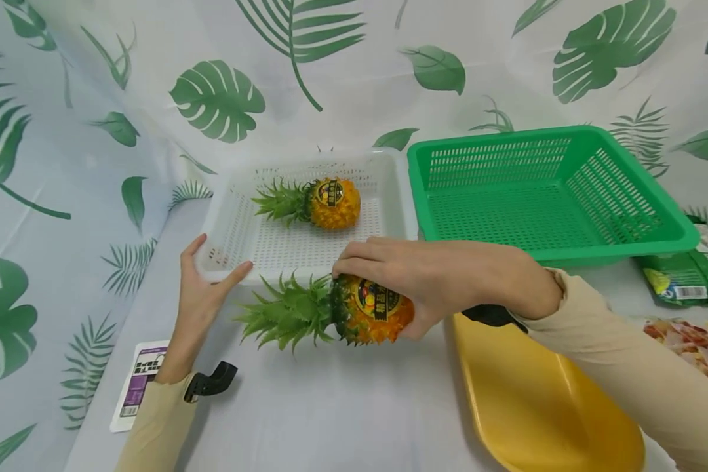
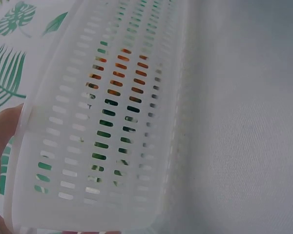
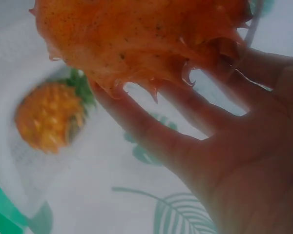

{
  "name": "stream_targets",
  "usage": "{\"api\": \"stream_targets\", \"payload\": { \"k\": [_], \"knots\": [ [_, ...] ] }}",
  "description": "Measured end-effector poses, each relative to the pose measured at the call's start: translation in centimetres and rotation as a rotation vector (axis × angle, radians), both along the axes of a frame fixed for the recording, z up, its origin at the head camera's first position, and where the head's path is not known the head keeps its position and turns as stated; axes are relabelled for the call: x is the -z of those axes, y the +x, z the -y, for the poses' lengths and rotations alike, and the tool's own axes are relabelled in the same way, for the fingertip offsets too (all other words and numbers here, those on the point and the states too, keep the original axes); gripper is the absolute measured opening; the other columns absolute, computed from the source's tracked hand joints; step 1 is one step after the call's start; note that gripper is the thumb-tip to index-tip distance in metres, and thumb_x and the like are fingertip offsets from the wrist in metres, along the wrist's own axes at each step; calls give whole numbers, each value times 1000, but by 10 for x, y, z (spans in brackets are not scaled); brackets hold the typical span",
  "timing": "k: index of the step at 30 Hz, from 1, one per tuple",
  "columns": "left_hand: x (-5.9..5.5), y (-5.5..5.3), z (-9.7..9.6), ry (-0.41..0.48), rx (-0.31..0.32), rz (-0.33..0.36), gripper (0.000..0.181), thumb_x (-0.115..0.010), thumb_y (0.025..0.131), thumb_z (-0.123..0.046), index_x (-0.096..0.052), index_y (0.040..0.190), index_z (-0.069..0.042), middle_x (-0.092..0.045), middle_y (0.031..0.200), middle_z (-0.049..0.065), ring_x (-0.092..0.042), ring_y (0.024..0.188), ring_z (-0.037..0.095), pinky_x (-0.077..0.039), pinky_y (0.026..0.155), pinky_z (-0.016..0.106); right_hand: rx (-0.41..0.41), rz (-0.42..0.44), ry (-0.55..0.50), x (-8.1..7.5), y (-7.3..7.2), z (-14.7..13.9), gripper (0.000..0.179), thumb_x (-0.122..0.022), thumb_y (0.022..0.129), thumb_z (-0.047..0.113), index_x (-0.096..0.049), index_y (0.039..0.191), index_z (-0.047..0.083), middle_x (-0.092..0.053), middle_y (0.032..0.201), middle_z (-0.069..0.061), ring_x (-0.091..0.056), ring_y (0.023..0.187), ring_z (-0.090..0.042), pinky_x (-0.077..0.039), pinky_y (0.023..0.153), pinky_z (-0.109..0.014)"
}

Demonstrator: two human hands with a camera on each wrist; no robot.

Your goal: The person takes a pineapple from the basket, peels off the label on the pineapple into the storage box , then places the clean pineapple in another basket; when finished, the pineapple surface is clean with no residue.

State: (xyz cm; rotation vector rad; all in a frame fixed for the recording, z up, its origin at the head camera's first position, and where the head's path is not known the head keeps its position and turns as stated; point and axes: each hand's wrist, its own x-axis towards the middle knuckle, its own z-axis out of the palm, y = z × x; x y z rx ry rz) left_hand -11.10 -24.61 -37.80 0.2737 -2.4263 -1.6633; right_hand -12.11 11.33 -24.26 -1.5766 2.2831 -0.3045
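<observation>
While left grip (image 1: 203, 295) holds basket (image 1: 292, 248) (white), right grip (image 1: 413, 269) clasps pineapple (image 1: 354, 309).

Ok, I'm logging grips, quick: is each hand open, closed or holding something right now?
Left hand: holding the white basket at its near left corner.
Right hand: holding the nearer pineapple.
</observation>
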Motion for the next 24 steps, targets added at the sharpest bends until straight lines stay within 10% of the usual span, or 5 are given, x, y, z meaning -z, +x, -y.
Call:
{"api": "stream_targets", "payload": {
  "k": [24],
  "knots": [
    [-4,4,7,-22,43,38,100,-81,94,-23,-13,167,-16,-33,161,16,-43,138,28,-44,100,32,32,62,90,65,6,-5,99,-92,81,28,-37,156,-5,-42,154,-19,-46,140,-33,-44,113,-47]
  ]
}}
